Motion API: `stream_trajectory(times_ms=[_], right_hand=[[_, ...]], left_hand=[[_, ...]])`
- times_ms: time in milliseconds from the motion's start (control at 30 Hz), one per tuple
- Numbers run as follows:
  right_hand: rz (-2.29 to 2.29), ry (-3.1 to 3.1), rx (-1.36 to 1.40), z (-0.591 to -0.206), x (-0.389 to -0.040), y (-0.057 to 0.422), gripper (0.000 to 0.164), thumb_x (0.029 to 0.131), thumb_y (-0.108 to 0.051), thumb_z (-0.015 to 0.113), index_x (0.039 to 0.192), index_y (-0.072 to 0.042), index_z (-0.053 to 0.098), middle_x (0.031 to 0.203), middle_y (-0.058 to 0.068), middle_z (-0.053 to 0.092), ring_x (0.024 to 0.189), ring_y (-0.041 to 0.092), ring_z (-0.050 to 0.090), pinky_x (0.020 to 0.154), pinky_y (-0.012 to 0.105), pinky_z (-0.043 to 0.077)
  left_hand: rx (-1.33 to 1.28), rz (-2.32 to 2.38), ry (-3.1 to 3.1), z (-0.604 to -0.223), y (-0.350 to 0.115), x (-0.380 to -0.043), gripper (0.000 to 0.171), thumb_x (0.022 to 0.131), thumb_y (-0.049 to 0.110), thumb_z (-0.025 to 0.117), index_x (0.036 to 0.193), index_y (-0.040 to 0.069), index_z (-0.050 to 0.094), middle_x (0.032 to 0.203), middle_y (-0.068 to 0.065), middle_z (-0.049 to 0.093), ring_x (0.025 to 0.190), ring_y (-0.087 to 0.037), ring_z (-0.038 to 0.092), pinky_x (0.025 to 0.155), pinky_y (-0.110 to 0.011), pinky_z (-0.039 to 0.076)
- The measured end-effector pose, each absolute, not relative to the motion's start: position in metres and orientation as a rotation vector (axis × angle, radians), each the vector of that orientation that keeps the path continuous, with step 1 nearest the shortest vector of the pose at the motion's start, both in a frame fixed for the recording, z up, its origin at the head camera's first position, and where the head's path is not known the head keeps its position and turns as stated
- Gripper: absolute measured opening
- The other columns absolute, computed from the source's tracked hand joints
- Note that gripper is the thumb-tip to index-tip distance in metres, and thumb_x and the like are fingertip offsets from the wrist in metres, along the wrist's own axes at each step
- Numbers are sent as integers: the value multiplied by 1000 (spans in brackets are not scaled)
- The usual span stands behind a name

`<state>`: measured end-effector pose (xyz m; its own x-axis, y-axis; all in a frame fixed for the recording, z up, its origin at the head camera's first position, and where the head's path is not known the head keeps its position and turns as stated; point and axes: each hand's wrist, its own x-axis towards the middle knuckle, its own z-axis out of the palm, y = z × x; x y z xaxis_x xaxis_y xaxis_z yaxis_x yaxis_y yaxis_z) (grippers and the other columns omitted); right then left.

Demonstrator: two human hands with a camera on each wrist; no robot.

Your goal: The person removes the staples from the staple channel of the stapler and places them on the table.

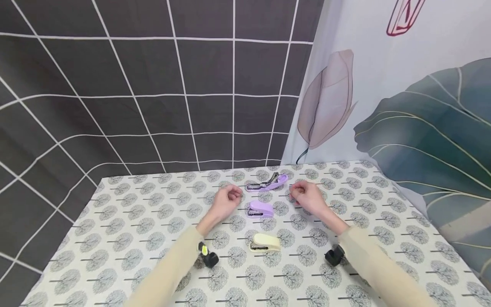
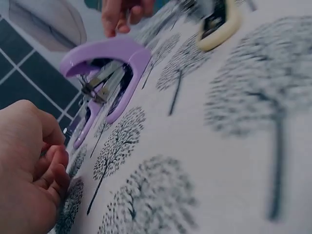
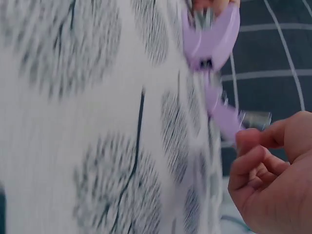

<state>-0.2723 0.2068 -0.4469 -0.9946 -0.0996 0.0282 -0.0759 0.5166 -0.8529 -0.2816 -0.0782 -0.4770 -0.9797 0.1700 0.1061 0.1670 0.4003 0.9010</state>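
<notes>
Three staplers lie in a column on the cloth. Farthest back is a purple stapler (image 1: 277, 182) folded wide apart, its dark metal magazine (image 1: 275, 176) raised. A second purple stapler (image 1: 261, 209), closed up, sits in the middle, and a pale yellow stapler (image 1: 266, 241) is nearest. Just off the left end of the unfolded stapler is my left hand (image 1: 227, 201), fingers loosely curled and holding nothing. My right hand (image 1: 308, 198) hovers by that stapler's right end, fingers bent, a small gap between. In the right wrist view the fingertips overlap the unfolded stapler (image 3: 225, 117).
A white cloth (image 1: 126, 230) printed with grey trees covers the table. Dark gridded fabric (image 1: 153, 115) hangs behind it, and a curtain (image 1: 368, 85) with leaf prints hangs at the right. Black wrist cameras (image 1: 210, 259) sit at both sleeves.
</notes>
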Motion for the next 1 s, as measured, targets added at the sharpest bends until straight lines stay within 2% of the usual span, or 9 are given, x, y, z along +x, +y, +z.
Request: stream_trajectory(times_ms=[167,267,367,467,600,800,1000], right_hand=[[-1483,2620,-405,-440,-260,187,24,93,2,58,115,11,59,94,19,65,75,28,62,59,30,53],[-1416,2641,-556,-438,-256,174,26,91,4,61,116,9,59,104,20,64,86,29,62,69,33,55],[-1323,2680,-717,-437,-252,163,31,88,4,64,118,8,59,113,22,63,98,34,62,82,42,54],[-1236,2719,-843,-437,-249,153,36,86,3,68,121,6,59,119,23,61,105,39,60,89,51,51],[-1159,2782,-941,-438,-247,142,37,82,1,73,118,1,61,116,21,60,102,38,59,86,52,50],[-1117,2826,-963,-439,-248,133,34,80,3,74,111,-4,63,97,13,58,87,27,52,76,42,47],[-1041,2875,-994,-439,-248,127,32,81,1,75,111,-5,64,102,11,62,91,30,57,79,46,50]], left_hand=[[516,1585,2574,-471,-78,-256,39,73,-14,59,109,-1,64,100,-7,64,87,-19,58,83,-34,49],[579,1502,2595,-469,-74,-248,41,74,-9,67,113,1,63,101,-6,62,86,-17,56,82,-34,49],[596,1412,2665,-469,-70,-244,39,76,-2,75,113,2,63,100,-4,61,86,-15,56,80,-32,49],[617,1359,2723,-469,-67,-243,39,76,3,79,112,2,64,98,-3,62,84,-15,57,78,-31,49],[656,1335,2766,-472,-64,-244,39,76,3,80,111,2,64,96,-2,62,83,-15,57,76,-30,49],[687,1341,2798,-478,-62,-244,34,77,3,80,107,1,66,93,-2,60,82,-15,56,76,-28,47],[726,1339,2857,-483,-61,-244,23,77,0,78,98,2,69,88,-1,59,77,-16,56,74,-29,46]])
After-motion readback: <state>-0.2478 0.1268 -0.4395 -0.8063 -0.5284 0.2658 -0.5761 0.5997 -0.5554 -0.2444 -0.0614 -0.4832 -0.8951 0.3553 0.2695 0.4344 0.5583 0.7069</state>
